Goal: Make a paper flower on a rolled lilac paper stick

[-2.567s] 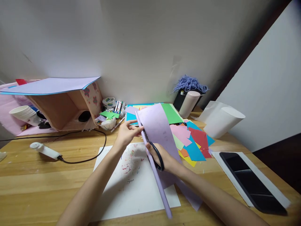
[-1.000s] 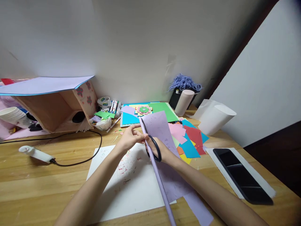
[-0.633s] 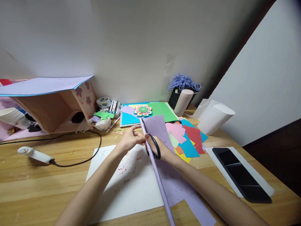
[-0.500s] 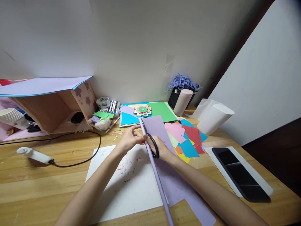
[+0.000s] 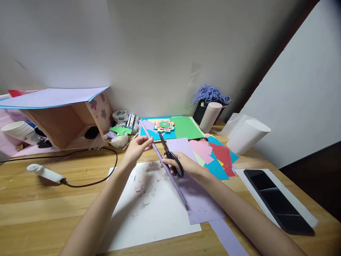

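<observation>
"Two hands are out over the table [image 5: 34,217]; what is in the left hand [image 5: 135,151]?"

"One thin purple roll [image 5: 157,153], pinched between thumb and fingers toward its far end. It slants across the view, far end to the left, near end to the right."

"And the right hand [image 5: 188,165]?"

"It is curled round the black handles of the scissors [image 5: 168,153], blades pointing away from the person. Its fingertips come right up to the roll (whether they touch it, I cannot tell)."

"What lies just below?"

"On the right, a purple sheet [image 5: 204,201], partly hidden by the right hand and forearm. Left of that, a white sheet [image 5: 149,217] speckled with coloured marks, mostly red."

"Farther out?"

"Beyond the hands, a layered paper flower [image 5: 164,125] with a green centre, lying on coloured sheets beside a green sheet [image 5: 188,128]. To the right, loose paper scraps [image 5: 221,154] in red, blue and pink overlap."

"And at the edges?"

"Toward the right, a black slab [image 5: 278,201] with a glossy face rests on white paper. At the back, blue-violet yarn [image 5: 211,94] is heaped behind a pale pink cylinder [image 5: 211,117]. On the left stands an open-fronted box [image 5: 60,124] (lilac paper on top), with a white device [image 5: 45,173] and its black cable in front."
</observation>
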Demonstrator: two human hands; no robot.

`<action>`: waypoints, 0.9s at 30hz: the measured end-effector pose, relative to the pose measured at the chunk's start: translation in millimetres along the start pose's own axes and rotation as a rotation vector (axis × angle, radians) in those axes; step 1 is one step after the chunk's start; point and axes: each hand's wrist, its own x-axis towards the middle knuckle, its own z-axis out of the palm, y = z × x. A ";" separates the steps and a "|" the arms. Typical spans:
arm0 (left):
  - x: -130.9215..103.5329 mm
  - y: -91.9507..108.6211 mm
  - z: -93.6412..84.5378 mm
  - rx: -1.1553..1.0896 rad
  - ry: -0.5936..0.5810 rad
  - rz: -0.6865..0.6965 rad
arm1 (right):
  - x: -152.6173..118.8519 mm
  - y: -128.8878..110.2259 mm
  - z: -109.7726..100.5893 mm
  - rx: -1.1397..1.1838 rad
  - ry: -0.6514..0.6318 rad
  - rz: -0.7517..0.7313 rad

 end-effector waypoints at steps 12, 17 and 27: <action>-7.5 -4.8 12.1 -0.018 -0.179 -0.019 | 4.6 1.6 0.4 0.325 0.016 -0.064; -9.4 -4.9 14.9 0.050 -0.065 0.067 | -0.2 -4.7 1.3 0.150 0.061 -0.068; -8.1 -17.9 17.8 -0.007 -0.107 -0.034 | 0.9 -6.5 4.3 0.124 0.198 -0.101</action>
